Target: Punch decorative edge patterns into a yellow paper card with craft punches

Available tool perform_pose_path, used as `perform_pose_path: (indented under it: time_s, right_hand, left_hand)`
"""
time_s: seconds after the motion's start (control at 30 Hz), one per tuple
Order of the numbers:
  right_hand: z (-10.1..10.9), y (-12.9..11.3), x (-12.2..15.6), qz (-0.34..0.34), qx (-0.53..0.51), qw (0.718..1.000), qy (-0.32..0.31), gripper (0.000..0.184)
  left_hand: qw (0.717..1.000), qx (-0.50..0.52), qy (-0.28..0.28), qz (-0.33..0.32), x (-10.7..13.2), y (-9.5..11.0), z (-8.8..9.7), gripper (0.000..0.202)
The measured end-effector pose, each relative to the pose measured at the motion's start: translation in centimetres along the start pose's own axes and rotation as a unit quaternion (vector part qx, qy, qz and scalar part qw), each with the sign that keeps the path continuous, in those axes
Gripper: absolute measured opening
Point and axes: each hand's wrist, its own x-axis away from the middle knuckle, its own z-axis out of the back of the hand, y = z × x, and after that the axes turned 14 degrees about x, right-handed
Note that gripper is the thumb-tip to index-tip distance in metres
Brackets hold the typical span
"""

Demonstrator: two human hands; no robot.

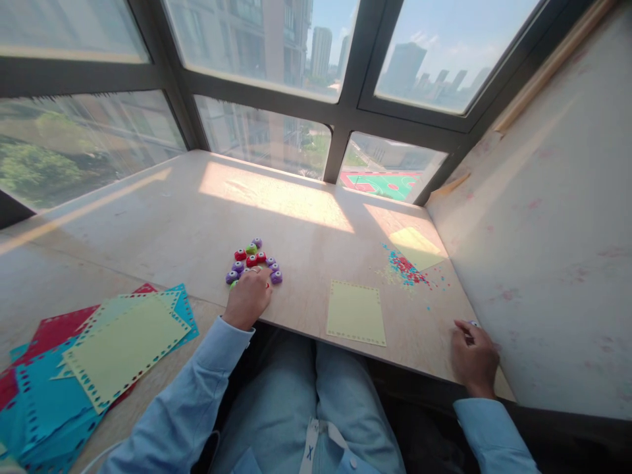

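Note:
A cluster of small craft paper punches (251,261) in purple, red and green sits near the table's front edge. My left hand (249,299) reaches over the near side of this cluster, fingers stretched down among the punches and partly covering them. At the table's right end, by the wall, my right hand (474,359) is closed. A bit of a purple-and-white craft punch (474,323) peeks out beside its fingers; the rest of it is hidden. Between my hands lies a pale yellow sheet (355,313) with punched holes along its edges.
Blue, red and yellow punched sheets (128,349) overlap at the left. Tiny red, blue and yellow paper bits (409,270) are scattered at the right, beside another yellow sheet (417,247). Windows border the table's (162,230) far side; a wall (553,263) stands at the right.

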Motion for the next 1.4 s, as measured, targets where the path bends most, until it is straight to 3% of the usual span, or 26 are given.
perform_pose_path:
  time_s: [0.37,0.6,1.03,1.2,1.4]
  right_hand:
    - [0.5,-0.3,0.1,-0.059,-0.003,0.998,-0.006,0.037]
    - [0.6,-0.3,0.0,-0.056,-0.004,0.998,-0.004,0.035]
    - [0.5,-0.2,0.1,-0.064,-0.008,0.998,-0.007,0.034]
    - [0.7,-0.4,0.1,-0.074,-0.01,0.997,-0.013,0.035]
    - [0.8,-0.7,0.1,-0.085,-0.008,0.996,-0.018,0.037]
  left_hand:
    - [0.996,0.053,-0.075,-0.017,-1.0,-1.4,-0.3,0.037]
    - [0.995,0.072,-0.073,-0.021,-0.8,-1.5,0.1,0.045]
    - [0.995,0.065,-0.081,-0.016,-0.7,-1.2,0.1,0.032]
    - [0.999,0.03,-0.033,-0.004,-0.5,-0.8,0.1,0.047]
    - [0.998,0.054,0.008,-0.03,-0.6,-0.2,-1.0,0.042]
